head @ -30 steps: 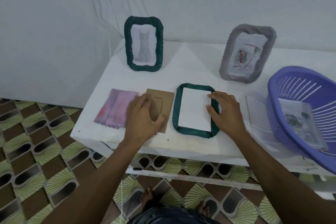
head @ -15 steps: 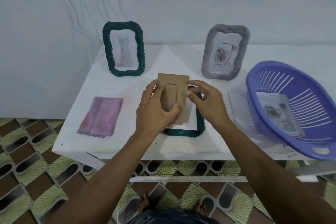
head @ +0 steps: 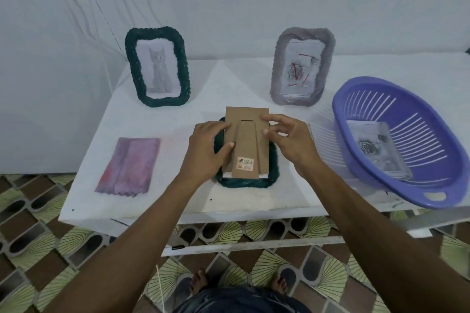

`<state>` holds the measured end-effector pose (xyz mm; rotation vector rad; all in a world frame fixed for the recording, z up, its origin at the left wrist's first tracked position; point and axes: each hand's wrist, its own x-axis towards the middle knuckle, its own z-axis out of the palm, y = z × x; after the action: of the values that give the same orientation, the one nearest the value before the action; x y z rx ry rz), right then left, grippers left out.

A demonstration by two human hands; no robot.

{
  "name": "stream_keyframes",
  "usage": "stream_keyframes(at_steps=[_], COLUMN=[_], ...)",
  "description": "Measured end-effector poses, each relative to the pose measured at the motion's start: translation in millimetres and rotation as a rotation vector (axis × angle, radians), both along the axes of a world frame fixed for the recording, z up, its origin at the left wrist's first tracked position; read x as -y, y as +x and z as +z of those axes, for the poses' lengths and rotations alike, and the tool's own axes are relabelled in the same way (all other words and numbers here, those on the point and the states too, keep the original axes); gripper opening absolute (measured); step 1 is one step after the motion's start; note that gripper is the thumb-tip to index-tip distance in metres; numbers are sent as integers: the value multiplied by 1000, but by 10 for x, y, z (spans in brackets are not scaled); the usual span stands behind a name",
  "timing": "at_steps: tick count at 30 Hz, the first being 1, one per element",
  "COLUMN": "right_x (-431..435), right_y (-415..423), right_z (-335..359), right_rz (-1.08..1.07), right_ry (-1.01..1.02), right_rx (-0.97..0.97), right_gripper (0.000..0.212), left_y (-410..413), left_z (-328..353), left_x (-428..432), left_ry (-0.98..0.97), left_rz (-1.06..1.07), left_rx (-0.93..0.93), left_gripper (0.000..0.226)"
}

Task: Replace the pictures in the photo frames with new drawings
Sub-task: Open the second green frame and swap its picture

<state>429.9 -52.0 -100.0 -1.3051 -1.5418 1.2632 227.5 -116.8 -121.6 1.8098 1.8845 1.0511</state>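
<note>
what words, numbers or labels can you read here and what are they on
The white sticker on the cardboard backing: a barcode and a short orange print beneath it, both too blurred to read.
Nothing else in view carries legible text.

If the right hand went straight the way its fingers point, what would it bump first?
The right hand holds the cardboard backing, fingers pointing left. Sliding on, it would probably bump the left hand at the backing's other edge; depth is hard to judge.
</note>
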Motion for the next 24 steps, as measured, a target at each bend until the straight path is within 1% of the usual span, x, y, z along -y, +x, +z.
stream_keyframes(at_steps=[10, 16, 21, 24], right_x=[8, -8, -26, -24], right_y=[-52, -73, -45, -24], right_z=[-102, -143, -165, -201], right_rz=[50, 75, 81, 80], right_ry=[-3, 82, 125, 188], right_rx=[94, 199, 255, 347], right_gripper=[29, 31, 31, 30], left_y=[-55, -67, -81, -82], left_z=[-114, -150, -177, -218], left_x=[55, 26, 6, -10], left_ry=[-7, 22, 46, 45], left_rz=[-8, -13, -40, -52], left_rx=[-40, -142, -183, -223], left_gripper=[41, 41, 44, 45])
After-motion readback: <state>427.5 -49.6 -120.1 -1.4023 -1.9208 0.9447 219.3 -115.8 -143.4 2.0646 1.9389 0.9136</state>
